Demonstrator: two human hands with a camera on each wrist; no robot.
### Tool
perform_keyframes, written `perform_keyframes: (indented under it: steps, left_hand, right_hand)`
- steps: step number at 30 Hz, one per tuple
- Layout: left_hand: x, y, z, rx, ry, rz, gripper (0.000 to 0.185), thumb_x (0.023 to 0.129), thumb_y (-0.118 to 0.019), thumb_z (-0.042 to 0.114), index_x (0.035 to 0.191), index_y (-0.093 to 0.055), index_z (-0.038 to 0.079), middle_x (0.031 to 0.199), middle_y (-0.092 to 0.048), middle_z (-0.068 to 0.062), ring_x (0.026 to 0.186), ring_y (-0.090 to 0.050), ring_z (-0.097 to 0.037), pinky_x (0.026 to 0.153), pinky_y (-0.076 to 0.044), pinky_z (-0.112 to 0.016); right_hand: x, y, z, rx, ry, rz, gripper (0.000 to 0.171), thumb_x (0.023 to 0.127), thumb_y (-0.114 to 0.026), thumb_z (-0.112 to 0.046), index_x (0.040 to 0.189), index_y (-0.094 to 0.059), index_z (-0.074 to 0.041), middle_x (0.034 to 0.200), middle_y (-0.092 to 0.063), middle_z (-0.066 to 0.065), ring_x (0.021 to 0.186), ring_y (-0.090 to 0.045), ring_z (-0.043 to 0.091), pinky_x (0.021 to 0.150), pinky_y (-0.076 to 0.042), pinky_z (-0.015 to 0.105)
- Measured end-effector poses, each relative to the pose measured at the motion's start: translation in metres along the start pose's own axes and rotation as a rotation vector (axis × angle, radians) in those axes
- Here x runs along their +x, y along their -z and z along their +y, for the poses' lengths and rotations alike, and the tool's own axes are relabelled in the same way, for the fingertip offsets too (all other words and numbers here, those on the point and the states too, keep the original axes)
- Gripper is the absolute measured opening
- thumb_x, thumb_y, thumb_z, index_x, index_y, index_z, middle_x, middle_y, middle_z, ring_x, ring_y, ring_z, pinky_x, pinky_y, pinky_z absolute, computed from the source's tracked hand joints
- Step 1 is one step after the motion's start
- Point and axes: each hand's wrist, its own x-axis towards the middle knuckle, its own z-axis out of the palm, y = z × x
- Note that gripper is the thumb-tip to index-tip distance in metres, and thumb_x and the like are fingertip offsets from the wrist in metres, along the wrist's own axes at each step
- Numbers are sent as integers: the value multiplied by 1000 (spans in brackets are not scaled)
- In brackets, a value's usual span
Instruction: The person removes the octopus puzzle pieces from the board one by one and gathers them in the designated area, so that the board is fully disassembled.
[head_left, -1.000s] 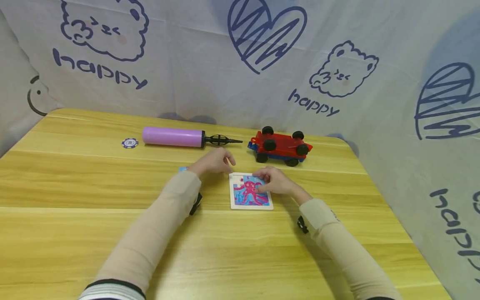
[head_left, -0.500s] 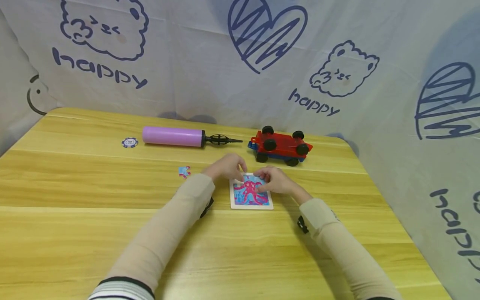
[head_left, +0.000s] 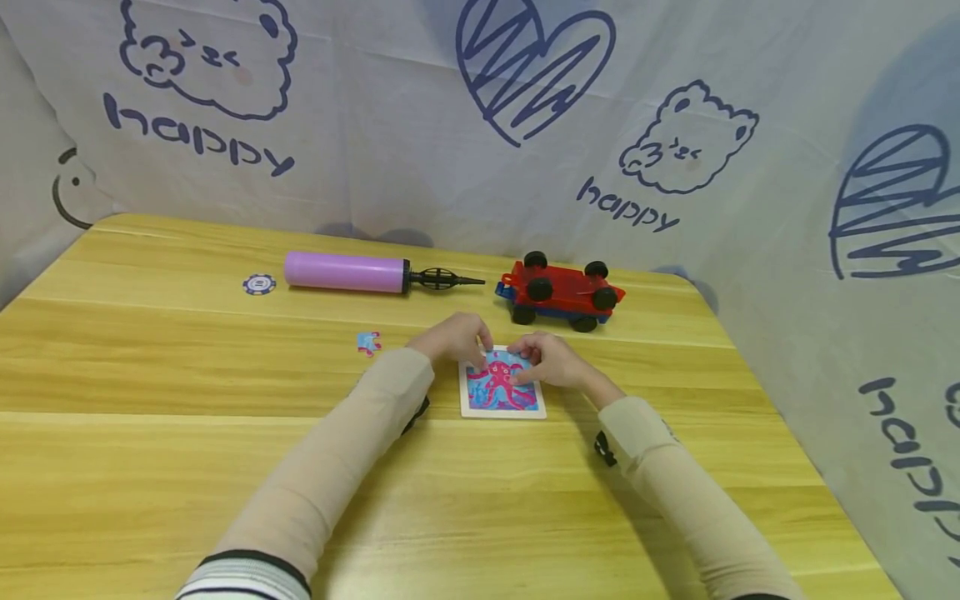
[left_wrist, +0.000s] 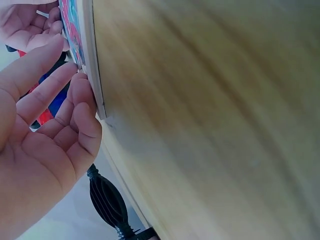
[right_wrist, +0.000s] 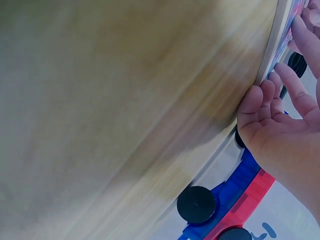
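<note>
An octopus jigsaw puzzle (head_left: pixel 501 392) in a white-rimmed tray lies on the table in the head view, between both hands. My left hand (head_left: pixel 456 337) is at its upper left corner. In the left wrist view, its thumb and index finger reach fairly straight to the puzzle face, tips apart, while the other fingers bend beside the tray rim (left_wrist: pixel 90 45). My right hand (head_left: pixel 551 362) rests on the upper right of the puzzle, thumb and index finger spread over the picture. A loose jigsaw piece (head_left: pixel 368 342), light blue and pink, lies left of my left hand.
Behind the hands lies a purple hand pump (head_left: pixel 347 272) with a black nozzle. To its right is a red and blue toy vehicle (head_left: pixel 562 289) with black wheels turned up. A poker chip (head_left: pixel 259 284) is at the back left. A printed cloth (head_left: pixel 420 125) hangs behind the table.
My left hand has moved right and slightly down onto the puzzle's upper left corner, uncovering the loose jigsaw piece. The pale gap there now shows less. My right hand has stayed put.
</note>
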Motion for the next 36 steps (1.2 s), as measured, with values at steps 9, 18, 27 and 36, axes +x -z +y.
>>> perform_keyframes:
  steps: [9,18,27,36]
  left_hand:
    - [-1,0,2,-7,15,-1,21,77,-70,9,97,-66,4,103,-59,-7,86,-53,-17,80,-43,-29]
    - [-2,-1,6,-1,21,8,22,75,-70,7,97,-66,3,108,-59,-9,86,-52,-18,79,-44,-29]
    - [-4,-2,9,36,54,25,23,73,-74,11,93,-64,6,101,-58,-6,83,-50,-18,75,-43,-30]
    - [-3,-4,10,42,76,33,24,72,-74,11,93,-63,6,97,-58,-4,81,-50,-17,73,-43,-29]
  right_hand:
    - [0,1,-1,-7,6,2,37,73,-73,-11,105,-61,3,82,-52,5,70,-41,17,62,-38,24]
    - [-2,1,-2,22,7,3,39,73,-74,-10,106,-60,5,86,-54,8,72,-43,18,64,-39,24]
    - [-1,0,0,25,20,0,38,73,-73,-9,105,-60,5,86,-55,8,73,-44,18,65,-39,24]
    - [-1,1,0,24,24,-1,36,73,-73,-8,104,-60,6,84,-54,7,71,-43,17,64,-40,24]
